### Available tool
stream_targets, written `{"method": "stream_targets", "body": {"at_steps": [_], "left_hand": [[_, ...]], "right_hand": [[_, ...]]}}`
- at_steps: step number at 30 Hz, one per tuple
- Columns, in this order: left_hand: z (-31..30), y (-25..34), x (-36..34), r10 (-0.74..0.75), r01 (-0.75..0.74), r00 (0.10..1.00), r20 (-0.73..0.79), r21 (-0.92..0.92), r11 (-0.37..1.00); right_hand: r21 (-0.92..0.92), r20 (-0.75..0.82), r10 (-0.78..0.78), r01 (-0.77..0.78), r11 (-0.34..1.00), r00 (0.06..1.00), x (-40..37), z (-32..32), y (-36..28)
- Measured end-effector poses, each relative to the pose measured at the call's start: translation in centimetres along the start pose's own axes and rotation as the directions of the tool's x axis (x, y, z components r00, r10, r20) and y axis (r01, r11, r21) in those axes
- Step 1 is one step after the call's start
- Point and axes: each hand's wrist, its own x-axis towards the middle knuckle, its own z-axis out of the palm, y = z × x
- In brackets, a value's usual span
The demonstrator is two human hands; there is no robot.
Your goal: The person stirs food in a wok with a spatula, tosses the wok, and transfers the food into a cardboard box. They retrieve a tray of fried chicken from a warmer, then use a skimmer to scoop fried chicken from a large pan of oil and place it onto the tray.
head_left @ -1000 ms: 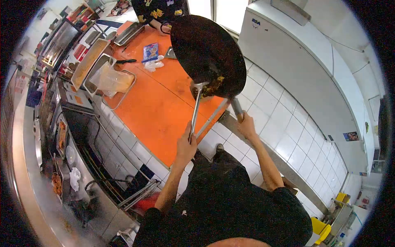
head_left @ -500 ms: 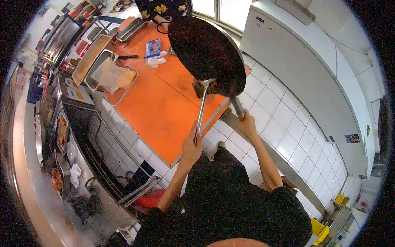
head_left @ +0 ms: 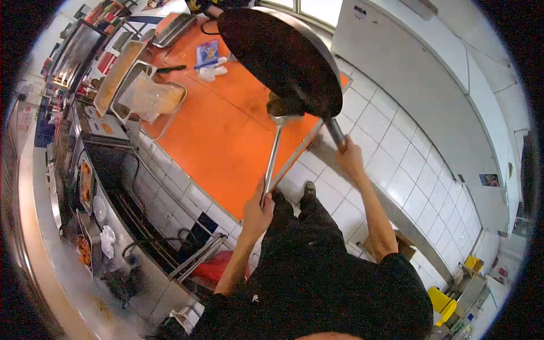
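Note:
In the head view, my right hand (head_left: 349, 157) is wrapped round the handle of a large black wok (head_left: 277, 56), which is held tilted above the orange table (head_left: 209, 147). My left hand (head_left: 258, 215) grips the long handle of a metal wok spatula (head_left: 272, 156). The spatula's flared head is at the wok's lower edge, beside a small container (head_left: 277, 106) with dark contents. The wok partly covers this container.
A metal tray with a plastic bag (head_left: 147, 93) lies on the table's left, near a black-handled knife (head_left: 171, 69) and a blue packet (head_left: 207, 54). Another person's hand (head_left: 213, 11) shows behind the wok. A steel counter with food trays (head_left: 85, 243) runs along the left; a white fridge (head_left: 408, 68) stands right.
The wok has tipped further, and its inside shows less. The spatula's head has moved from inside the wok to just below its lower edge, by the container.

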Motion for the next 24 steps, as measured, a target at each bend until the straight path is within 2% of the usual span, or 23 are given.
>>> {"method": "stream_targets", "body": {"at_steps": [1,2,3,4,5,6,7,8,9,11,12,13,14,16,18,19,21,23,24], "left_hand": [[-0.3,-0.7,-0.7,0.123,-0.122,0.991,-0.055,0.013,0.992],[-0.2,-1.2,-1.1,0.106,-0.105,0.994,-0.034,0.014,0.994],[-0.5,-0.9,-1.7,0.077,-0.078,0.997,-0.023,-0.042,0.996],[-0.6,-0.9,-1.0,0.071,-0.074,0.997,-0.032,-0.097,0.992],[0.0,-2.8,-0.5,0.339,-0.328,0.932,-0.128,0.101,0.939],[-0.5,-2.3,-0.8,0.333,-0.323,0.935,-0.119,0.100,0.941],[-1.2,-0.8,-0.7,0.043,-0.042,0.999,-0.002,-0.292,0.955],[-1.7,0.2,-0.7,-0.188,0.281,0.958,0.216,-0.593,0.754],[-2.1,0.3,-1.0,-0.193,0.289,0.956,0.220,-0.598,0.748],[-2.9,0.4,-1.9,-0.181,0.219,0.974,0.137,-0.776,0.592],[-3.8,0.5,-2.2,-0.171,0.203,0.977,0.126,-0.788,0.582],[-5.3,0.4,-2.4,-0.163,0.202,0.978,0.126,-0.749,0.631],[-6.7,0.2,-2.9,-0.158,0.204,0.979,0.132,-0.707,0.677],[-8.4,-0.2,-4.0,-0.118,0.163,0.987,0.112,-0.695,0.700],[-9.3,-0.5,-5.1,-0.038,0.013,0.999,-0.036,-0.532,0.847],[-11.0,1.1,-5.9,-0.070,0.051,0.997,-0.025,-0.451,0.891],[-13.5,2.2,-7.2,-0.062,0.023,0.994,-0.085,-0.397,0.917],[-15.5,1.2,-8.4,-0.029,-0.006,0.986,-0.167,-0.208,0.978],[-16.6,1.1,-8.5,-0.042,0.003,0.981,-0.188,-0.203,0.979]], "right_hand": [[-0.010,-0.038,0.007,-0.007,1.000,0.999,-0.3,0.0,-0.2],[-0.019,-0.075,0.017,-0.018,1.000,0.997,-0.5,-0.1,-0.4],[-0.080,-0.018,0.078,-0.079,0.994,0.997,-0.7,-0.8,-1.3],[-0.058,-0.021,0.113,-0.114,0.992,0.993,-0.6,-0.7,-1.4],[-0.062,-0.058,0.049,-0.053,0.997,0.997,-0.5,-0.9,-1.4],[-0.066,-0.095,-0.013,0.007,0.998,0.995,-0.9,-0.8,-1.4],[-0.071,-0.099,-0.013,0.006,0.997,0.995,-1.0,-0.8,-1.4],[-0.057,-0.113,0.000,-0.007,0.998,0.994,-1.0,-0.8,-1.3],[-0.041,-0.118,0.018,-0.023,0.999,0.993,-1.5,-0.8,-1.8],[-0.039,-0.112,0.062,-0.066,0.997,0.992,-3.1,-1.1,-3.6],[-0.026,-0.118,0.085,-0.089,0.996,0.989,-3.4,-1.5,-4.9],[-0.019,-0.069,0.059,-0.060,0.998,0.996,-4.1,-1.9,-5.8],[0.008,-0.105,-0.008,0.009,1.000,0.994,-4.9,-1.7,-6.6],[0.294,0.107,0.219,-0.241,0.925,0.970,-7.3,-3.5,-11.8],[0.362,0.274,0.223,-0.315,0.878,0.936,-9.1,-3.1,-11.7],[0.389,0.352,0.200,-0.337,0.857,0.914,-10.2,-2.9,-11.8],[0.405,0.481,0.159,-0.379,0.832,0.862,-12.5,-1.7,-11.6],[0.402,0.583,0.157,-0.450,0.797,0.797,-14.5,-0.3,-12.1],[0.399,0.638,0.167,-0.508,0.763,0.752,-15.3,0.4,-12.7]]}}
